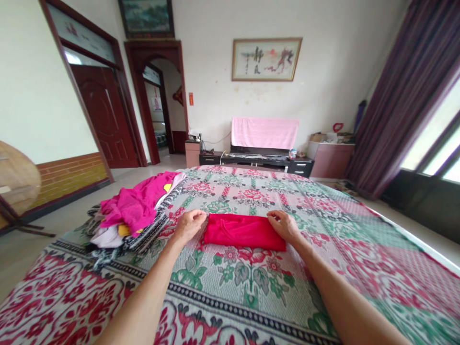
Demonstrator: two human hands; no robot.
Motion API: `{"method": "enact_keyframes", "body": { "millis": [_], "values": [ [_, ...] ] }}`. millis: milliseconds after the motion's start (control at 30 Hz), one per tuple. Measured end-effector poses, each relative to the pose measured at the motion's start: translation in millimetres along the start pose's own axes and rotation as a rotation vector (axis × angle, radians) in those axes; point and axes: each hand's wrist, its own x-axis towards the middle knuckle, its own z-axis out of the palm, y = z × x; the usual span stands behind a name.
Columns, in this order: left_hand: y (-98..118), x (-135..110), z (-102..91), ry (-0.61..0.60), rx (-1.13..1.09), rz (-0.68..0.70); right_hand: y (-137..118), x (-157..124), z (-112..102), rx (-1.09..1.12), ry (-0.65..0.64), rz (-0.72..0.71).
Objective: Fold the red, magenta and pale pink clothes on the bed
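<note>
A red garment [244, 231] lies folded into a long, flat rectangle on the flowered bedspread [230, 273]. My left hand [191, 224] is at its far left corner, with the fingers curled and pinched together at the cloth's edge. At the far right corner my right hand [284, 224] grips the edge between thumb and fingers. Both forearms reach in from the bottom of the view. The kind of garment cannot be told from its folded shape.
To the left, a loose heap of clothes [132, 203], mostly bright pink, sits on the bedspread. Beyond the bed stand a low black cabinet [302, 167] and a screen draped with a pink towel [265, 132]. A dark curtain [388, 105] hangs at the right.
</note>
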Motion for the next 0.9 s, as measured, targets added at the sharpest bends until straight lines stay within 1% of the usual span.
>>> {"method": "enact_keyframes", "body": {
  "millis": [67,133,200,300,367,433,533,633,700,800,900],
  "values": [
    [0.2,1.6,11.4,0.04,0.088,0.041,6.5,2.0,-5.5,0.013,-0.034,0.064],
    [0.7,1.3,20.8,0.021,0.188,0.087,12.8,3.0,-11.8,0.055,-0.097,0.144],
    [1.8,0.5,26.2,-0.014,0.291,0.117,17.4,2.7,-17.6,0.122,-0.153,0.188],
    [3.1,1.0,27.8,-0.056,0.396,0.149,17.9,1.2,-24.0,0.17,-0.238,0.155],
    [2.4,2.4,27.4,-0.065,0.407,0.173,14.6,0.6,-26.5,0.152,-0.285,0.1],
    [0.6,3.7,27.8,-0.048,0.394,0.173,10.5,0.5,-27.3,0.121,-0.306,0.063],
    [-1.6,4.2,29.5,-0.006,0.382,0.106,6.2,0.5,-25.6,0.048,-0.294,0.059],
    [-1.1,3.5,30.8,0.032,0.381,0.02,4.9,-0.4,-22.2,-0.016,-0.215,0.061],
    [-0.2,3.0,31.0,0.059,0.358,-0.022,5.5,-1.1,-20.1,-0.02,-0.179,0.046],
    [-0.4,3.3,31.3,0.096,0.285,-0.039,7.9,-1.6,-18.0,0.015,-0.174,0.017],
    [-3.3,4.5,32.0,0.141,0.227,-0.026,9.4,-1.2,-16.6,0.025,-0.168,0.017]
  ]
}}
